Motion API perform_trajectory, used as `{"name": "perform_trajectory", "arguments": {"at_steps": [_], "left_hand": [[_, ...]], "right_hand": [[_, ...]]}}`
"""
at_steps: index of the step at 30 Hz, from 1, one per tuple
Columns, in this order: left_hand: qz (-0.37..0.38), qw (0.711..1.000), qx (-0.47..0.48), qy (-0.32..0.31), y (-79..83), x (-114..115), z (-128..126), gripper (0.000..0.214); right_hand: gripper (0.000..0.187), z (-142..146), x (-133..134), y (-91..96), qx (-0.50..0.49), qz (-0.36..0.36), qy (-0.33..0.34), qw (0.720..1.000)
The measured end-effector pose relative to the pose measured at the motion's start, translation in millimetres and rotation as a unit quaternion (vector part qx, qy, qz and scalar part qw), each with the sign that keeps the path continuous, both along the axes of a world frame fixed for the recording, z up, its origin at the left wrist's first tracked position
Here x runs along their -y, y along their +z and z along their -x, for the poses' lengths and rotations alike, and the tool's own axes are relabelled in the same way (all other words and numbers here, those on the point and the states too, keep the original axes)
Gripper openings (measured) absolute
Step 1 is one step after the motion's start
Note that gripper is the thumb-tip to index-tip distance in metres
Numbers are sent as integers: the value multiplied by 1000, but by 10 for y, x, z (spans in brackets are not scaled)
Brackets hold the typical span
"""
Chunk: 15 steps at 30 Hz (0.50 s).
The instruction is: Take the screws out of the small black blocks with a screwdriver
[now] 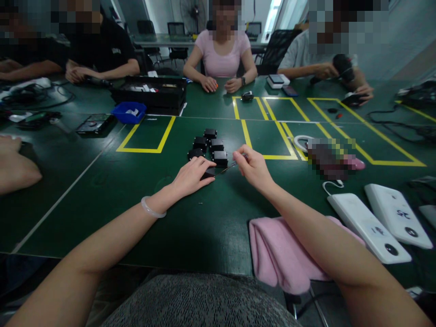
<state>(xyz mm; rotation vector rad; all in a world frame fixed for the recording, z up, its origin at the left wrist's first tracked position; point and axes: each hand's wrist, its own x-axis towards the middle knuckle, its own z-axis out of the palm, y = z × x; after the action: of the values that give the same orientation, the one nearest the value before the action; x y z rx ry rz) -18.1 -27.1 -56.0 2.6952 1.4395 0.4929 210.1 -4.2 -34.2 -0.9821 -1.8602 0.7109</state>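
My left hand [193, 178] lies on the green table [211, 227] with its fingers closed over a small black box [208, 173]. My right hand [252, 166] pinches a thin metal tool [229, 167] whose tip points at that box. Just beyond my hands sits a cluster of several more small black boxes [208, 146]. A pale bangle [152, 210] circles my left wrist.
A pink cloth [279, 254] and two white flat devices [381, 222] lie at my right. A blue tray [129, 111] and a black crate [153, 93] stand at the far left. Yellow tape outlines [146, 149] mark the table. Other people sit around it with their own items.
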Motion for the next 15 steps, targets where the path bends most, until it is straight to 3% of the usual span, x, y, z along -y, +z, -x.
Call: {"name": "perform_trajectory", "arguments": {"at_steps": [5,11,15], "left_hand": [[-5,1000,4,-4,-8,-2,8,38],[8,1000,5,-1,4,2,7,39],[8,1000,6,1,2,2,6,39]], "right_hand": [[9,8,-10,-11,-16,15,6,1000],[26,-25,-45,-23,-22,60,25,998],[20,-20,-47,-39,-36,51,23,998]]}}
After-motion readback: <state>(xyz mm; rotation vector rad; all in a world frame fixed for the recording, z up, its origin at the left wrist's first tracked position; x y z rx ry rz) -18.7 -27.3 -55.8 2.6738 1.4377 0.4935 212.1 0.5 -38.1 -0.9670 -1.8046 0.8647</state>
